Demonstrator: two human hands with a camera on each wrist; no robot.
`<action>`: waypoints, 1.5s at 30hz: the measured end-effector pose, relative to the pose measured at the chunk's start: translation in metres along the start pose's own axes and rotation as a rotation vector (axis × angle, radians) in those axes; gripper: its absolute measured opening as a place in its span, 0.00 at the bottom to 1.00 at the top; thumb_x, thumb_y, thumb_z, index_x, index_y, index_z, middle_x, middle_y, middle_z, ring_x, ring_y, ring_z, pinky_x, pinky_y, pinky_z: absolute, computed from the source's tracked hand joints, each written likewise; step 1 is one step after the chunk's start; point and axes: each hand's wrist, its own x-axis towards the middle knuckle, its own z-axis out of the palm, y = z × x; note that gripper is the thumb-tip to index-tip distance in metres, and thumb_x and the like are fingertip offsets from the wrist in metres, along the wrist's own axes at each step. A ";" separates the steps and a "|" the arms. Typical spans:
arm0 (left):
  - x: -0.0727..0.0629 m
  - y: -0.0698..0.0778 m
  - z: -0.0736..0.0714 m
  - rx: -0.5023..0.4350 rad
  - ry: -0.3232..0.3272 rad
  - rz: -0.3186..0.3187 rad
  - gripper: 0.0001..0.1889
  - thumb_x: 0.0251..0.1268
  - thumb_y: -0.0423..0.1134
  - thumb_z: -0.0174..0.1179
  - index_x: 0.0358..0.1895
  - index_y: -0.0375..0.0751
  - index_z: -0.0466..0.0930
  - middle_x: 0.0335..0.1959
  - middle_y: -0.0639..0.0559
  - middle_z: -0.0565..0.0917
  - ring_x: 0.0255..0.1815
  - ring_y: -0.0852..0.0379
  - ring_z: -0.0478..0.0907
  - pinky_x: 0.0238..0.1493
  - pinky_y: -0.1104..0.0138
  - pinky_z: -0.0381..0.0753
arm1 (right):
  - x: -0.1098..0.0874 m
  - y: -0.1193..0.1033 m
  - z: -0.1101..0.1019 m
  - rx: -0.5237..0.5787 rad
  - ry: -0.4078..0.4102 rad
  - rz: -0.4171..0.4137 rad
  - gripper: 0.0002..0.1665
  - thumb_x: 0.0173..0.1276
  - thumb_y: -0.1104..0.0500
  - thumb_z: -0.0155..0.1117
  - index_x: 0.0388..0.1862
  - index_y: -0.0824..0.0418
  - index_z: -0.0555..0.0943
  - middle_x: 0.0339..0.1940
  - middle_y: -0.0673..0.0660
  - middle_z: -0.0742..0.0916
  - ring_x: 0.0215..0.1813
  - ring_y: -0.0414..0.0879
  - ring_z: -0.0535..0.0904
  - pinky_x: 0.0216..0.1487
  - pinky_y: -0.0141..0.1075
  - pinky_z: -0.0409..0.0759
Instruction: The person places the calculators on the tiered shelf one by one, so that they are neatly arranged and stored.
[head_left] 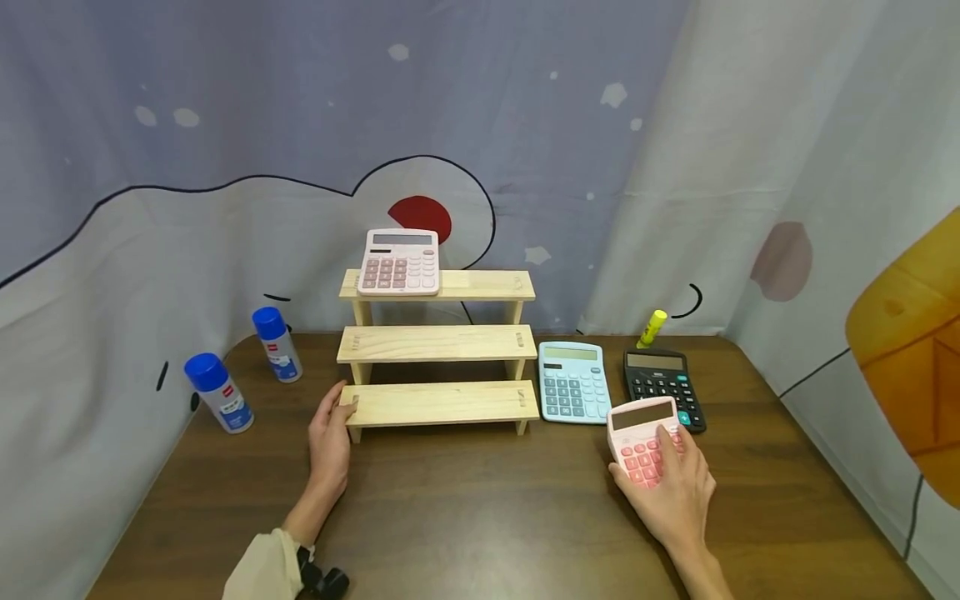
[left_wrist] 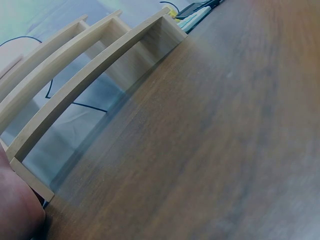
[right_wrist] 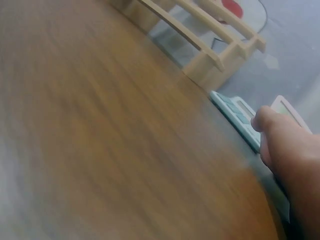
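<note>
My right hand [head_left: 672, 496] holds a pink calculator [head_left: 642, 451], thumb at its left edge and fingers over its keys. The calculator is tilted and overlaps the lower part of a black calculator [head_left: 657, 361]. A light blue calculator [head_left: 572, 385] lies just left of these. My left hand [head_left: 330, 442] grips the left end of a three-tier wooden stand [head_left: 442, 403] at its lowest step, the thumb at the board's edge. In the left wrist view only part of that hand [left_wrist: 20, 205] shows beside the stand's leg. A pale pink calculator [head_left: 400, 263] leans back on the top step.
Two spray cans with blue caps, one nearer [head_left: 220, 392] and one farther [head_left: 277, 344], stand at the table's left. A yellow highlighter [head_left: 652, 329] is behind the black calculator. A patterned curtain [head_left: 525, 150] hangs along the brown table's [head_left: 480, 517] back edge.
</note>
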 end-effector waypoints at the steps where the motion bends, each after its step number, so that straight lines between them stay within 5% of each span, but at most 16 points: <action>1: -0.001 0.000 0.000 0.001 0.000 -0.002 0.28 0.74 0.35 0.46 0.76 0.39 0.62 0.77 0.45 0.62 0.77 0.54 0.57 0.78 0.55 0.55 | 0.000 -0.002 0.002 0.005 -0.003 -0.009 0.55 0.36 0.42 0.82 0.66 0.61 0.75 0.71 0.68 0.70 0.66 0.70 0.64 0.57 0.66 0.59; 17: 0.000 -0.001 -0.002 0.015 -0.008 0.006 0.27 0.75 0.36 0.46 0.76 0.41 0.62 0.77 0.45 0.62 0.77 0.53 0.57 0.78 0.55 0.55 | -0.002 -0.049 0.029 0.160 0.031 -0.241 0.54 0.34 0.43 0.83 0.64 0.61 0.77 0.68 0.69 0.73 0.64 0.65 0.68 0.53 0.57 0.61; 23: -0.002 -0.001 -0.002 0.025 -0.010 -0.005 0.27 0.75 0.37 0.46 0.76 0.41 0.62 0.78 0.45 0.62 0.77 0.52 0.57 0.78 0.54 0.55 | -0.006 -0.066 0.037 0.218 -0.030 -0.272 0.55 0.35 0.40 0.81 0.66 0.59 0.76 0.71 0.67 0.71 0.67 0.62 0.67 0.55 0.53 0.61; 45: 0.000 0.000 -0.001 0.032 -0.010 -0.009 0.27 0.76 0.37 0.45 0.76 0.41 0.61 0.78 0.46 0.62 0.78 0.54 0.56 0.78 0.55 0.55 | -0.013 -0.111 0.059 0.309 -0.019 -0.420 0.53 0.39 0.33 0.77 0.65 0.55 0.77 0.72 0.64 0.72 0.67 0.60 0.68 0.60 0.53 0.61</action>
